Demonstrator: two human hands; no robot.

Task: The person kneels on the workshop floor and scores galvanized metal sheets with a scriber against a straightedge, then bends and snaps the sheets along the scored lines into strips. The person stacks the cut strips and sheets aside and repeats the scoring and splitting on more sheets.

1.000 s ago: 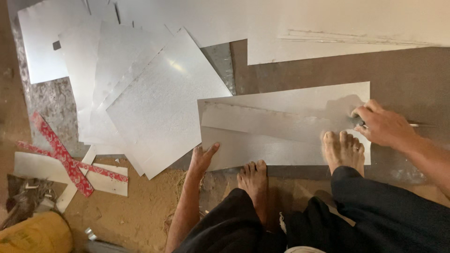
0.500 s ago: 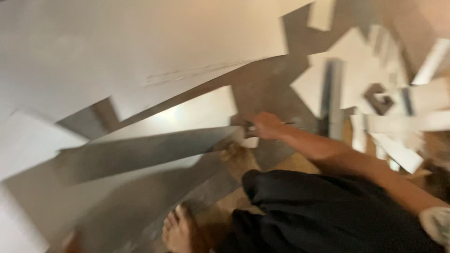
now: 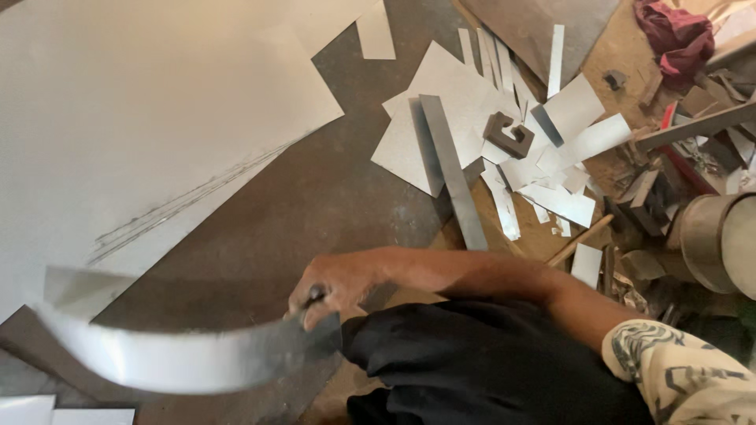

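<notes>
The right hand (image 3: 335,291) grips one curved, blurred strip of shiny sheet metal (image 3: 189,358). One long grey steel bar (image 3: 453,169) and one dark C-shaped block (image 3: 508,134) lie among scattered offcuts.

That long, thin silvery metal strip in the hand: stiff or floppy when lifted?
The long silvery sheet-metal strip probably flexes: it curves along its length while the right hand grips one end. It looks thin, so likely light. Its cut edges may be sharp, and the smooth surface could slip.

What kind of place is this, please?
Probably a sheet-metal workshop, with work done on the floor. Large metal sheets lie flat, offcuts are scattered around, and the right hand grips a bent metal strip.
</notes>
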